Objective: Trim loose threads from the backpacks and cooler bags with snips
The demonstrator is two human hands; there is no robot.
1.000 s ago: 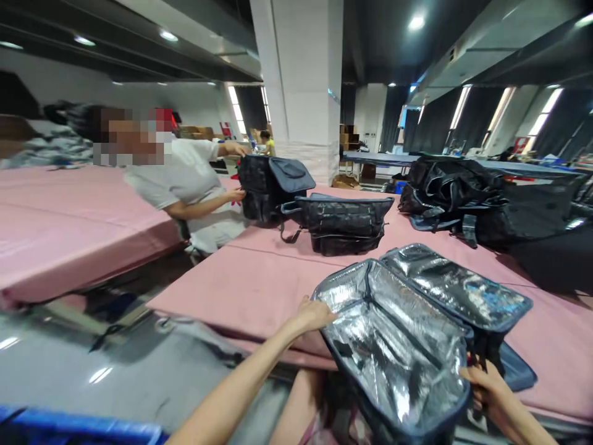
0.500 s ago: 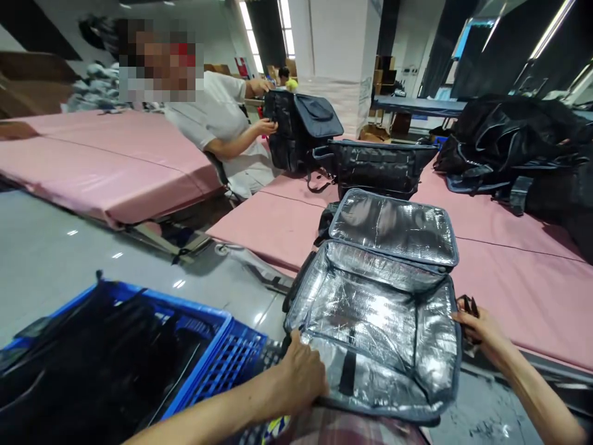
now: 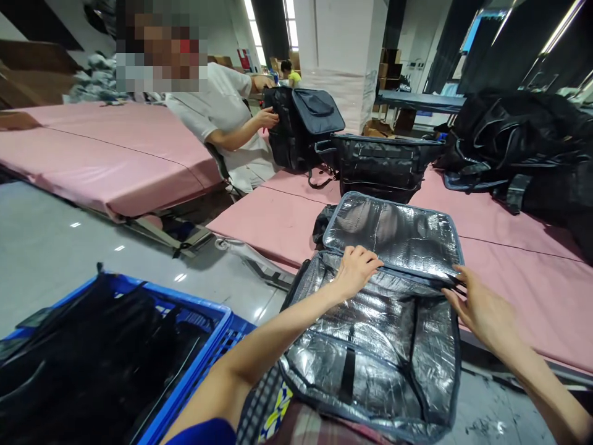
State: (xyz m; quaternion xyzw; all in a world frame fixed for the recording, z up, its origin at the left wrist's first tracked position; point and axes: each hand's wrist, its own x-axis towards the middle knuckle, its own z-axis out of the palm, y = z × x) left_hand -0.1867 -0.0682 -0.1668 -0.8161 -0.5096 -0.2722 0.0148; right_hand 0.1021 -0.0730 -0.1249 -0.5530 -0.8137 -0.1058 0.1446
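An insulated bag [image 3: 389, 371] with a shiny silver lining lies open before me, its body toward me. Its lid [image 3: 393, 232] is folded back onto the pink table, silver side up. My left hand [image 3: 356, 271] reaches across the body, its bent fingers closed on the seam between lid and body. At the right end of that seam, my right hand [image 3: 482, 306] has thumb and fingers around the bag's dark edge by the lid corner. What lies under the left fingertips is hidden.
On the pink table [image 3: 509, 272] another black bag [image 3: 382, 164] stands behind mine. A co-worker in a white shirt [image 3: 222, 93] handles a black bag [image 3: 290, 136]. Black bags [image 3: 519, 142] are piled at right. A blue crate [image 3: 204, 303] with black items stands at lower left.
My left hand has moved from the bag's near left edge up to the lid seam. My right hand has moved up along the right side to the lid corner.
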